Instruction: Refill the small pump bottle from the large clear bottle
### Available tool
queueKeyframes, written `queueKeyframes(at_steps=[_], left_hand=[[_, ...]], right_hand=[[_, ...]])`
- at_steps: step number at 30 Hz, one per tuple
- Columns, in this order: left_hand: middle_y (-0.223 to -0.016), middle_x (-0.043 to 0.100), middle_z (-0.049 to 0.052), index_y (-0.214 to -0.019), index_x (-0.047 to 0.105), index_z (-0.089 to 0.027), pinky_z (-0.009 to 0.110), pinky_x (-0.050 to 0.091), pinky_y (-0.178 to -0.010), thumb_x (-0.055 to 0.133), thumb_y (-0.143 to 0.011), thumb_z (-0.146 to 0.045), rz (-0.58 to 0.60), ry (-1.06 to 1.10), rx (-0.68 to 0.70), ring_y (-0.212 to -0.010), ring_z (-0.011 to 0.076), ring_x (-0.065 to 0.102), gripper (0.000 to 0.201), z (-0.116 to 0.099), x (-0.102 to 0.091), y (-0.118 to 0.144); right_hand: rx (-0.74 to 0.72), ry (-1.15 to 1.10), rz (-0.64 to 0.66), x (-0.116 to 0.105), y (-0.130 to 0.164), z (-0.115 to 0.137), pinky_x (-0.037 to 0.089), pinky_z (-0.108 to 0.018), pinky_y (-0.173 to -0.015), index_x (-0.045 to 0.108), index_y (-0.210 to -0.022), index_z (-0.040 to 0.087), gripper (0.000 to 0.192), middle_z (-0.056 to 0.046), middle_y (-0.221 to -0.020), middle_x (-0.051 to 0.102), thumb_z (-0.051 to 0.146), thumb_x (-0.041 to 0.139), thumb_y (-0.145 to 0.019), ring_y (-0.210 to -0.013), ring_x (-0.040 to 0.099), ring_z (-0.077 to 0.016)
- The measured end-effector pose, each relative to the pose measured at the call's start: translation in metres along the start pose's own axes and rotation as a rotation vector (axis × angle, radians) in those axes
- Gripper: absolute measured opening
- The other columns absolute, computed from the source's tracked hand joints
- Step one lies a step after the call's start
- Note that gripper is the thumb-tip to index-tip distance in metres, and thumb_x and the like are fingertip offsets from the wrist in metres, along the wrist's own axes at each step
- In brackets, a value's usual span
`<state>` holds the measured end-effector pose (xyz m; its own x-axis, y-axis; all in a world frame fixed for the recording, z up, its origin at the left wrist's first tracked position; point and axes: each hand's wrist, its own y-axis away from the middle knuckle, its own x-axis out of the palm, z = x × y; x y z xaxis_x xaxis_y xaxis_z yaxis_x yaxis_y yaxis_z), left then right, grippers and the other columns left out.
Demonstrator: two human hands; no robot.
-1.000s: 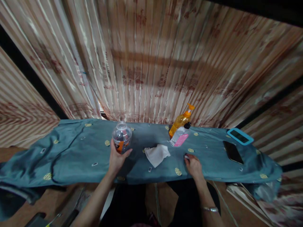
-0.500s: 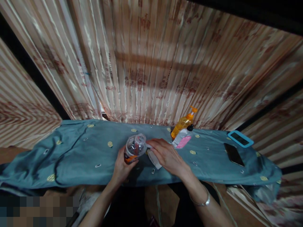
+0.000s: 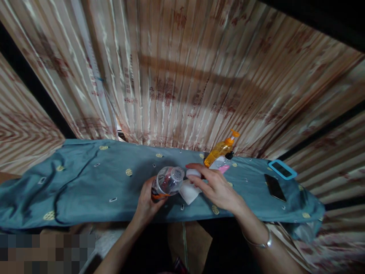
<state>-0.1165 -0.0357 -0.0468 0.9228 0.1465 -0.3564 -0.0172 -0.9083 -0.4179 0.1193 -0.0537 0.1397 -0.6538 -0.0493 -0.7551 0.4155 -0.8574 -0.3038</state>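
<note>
My left hand (image 3: 148, 198) is wrapped round a clear plastic bottle (image 3: 168, 182) with a black and orange label. The bottle tilts, its round mouth facing up and to the right. Just right of that mouth, my right hand (image 3: 215, 186) pinches a small white rounded piece (image 3: 194, 173) between thumb and fingers; whether it is a cap or a wad I cannot make out. Below it a folded white tissue (image 3: 189, 192) lies on the cloth, partly under my right fingers.
A blue-green patterned cloth (image 3: 85, 182) covers the narrow table. Behind my right hand stand an orange pump bottle (image 3: 218, 152) and a clear bottle (image 3: 224, 163) with a pink label and black top. Farther right lie a black phone (image 3: 275, 187) and a blue-framed device (image 3: 283, 169). A curtain (image 3: 171, 76) hangs behind.
My right hand has drawn back from the bottle's mouth, and the white rounded piece now shows in its fingers. The bottle sits slightly farther right in view; more of the tissue is visible.
</note>
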Motion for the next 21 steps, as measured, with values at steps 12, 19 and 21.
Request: queueKeyframes(at_steps=[12, 19, 21], left_hand=[[-0.128, 0.068, 0.013, -0.131, 0.058, -0.021, 0.052, 0.054, -0.106, 0.083, -0.07, -0.028, -0.042, 0.041, -0.022, -0.121, 0.0338, 0.067, 0.067, 0.006, 0.006, 0.0], [-0.128, 0.069, 0.013, -0.132, 0.058, -0.021, 0.053, 0.054, -0.106, 0.082, -0.071, -0.029, -0.014, 0.037, -0.01, -0.121, 0.0343, 0.067, 0.066, 0.006, 0.007, 0.0], [-0.127, 0.069, 0.013, -0.131, 0.058, -0.021, 0.053, 0.054, -0.105, 0.083, -0.071, -0.029, -0.021, 0.031, 0.006, -0.12, 0.0344, 0.067, 0.066, 0.006, 0.008, -0.001]], right_hand=[[0.188, -0.947, -0.225, 0.051, -0.031, -0.009, 0.054, -0.037, -0.099, 0.079, -0.091, 0.025, 0.039, -0.009, -0.125, 0.076, 0.063, 0.079, -0.08, -0.121, 0.068, -0.028], [0.313, -1.158, -0.163, 0.056, -0.037, -0.016, 0.057, -0.04, -0.094, 0.079, -0.08, 0.022, 0.038, -0.013, -0.118, 0.079, 0.059, 0.084, -0.071, -0.105, 0.073, -0.0297], [0.304, -1.134, -0.169, 0.058, -0.036, -0.016, 0.054, -0.04, -0.101, 0.08, -0.085, 0.023, 0.036, -0.012, -0.12, 0.078, 0.057, 0.084, -0.073, -0.112, 0.072, -0.0296]])
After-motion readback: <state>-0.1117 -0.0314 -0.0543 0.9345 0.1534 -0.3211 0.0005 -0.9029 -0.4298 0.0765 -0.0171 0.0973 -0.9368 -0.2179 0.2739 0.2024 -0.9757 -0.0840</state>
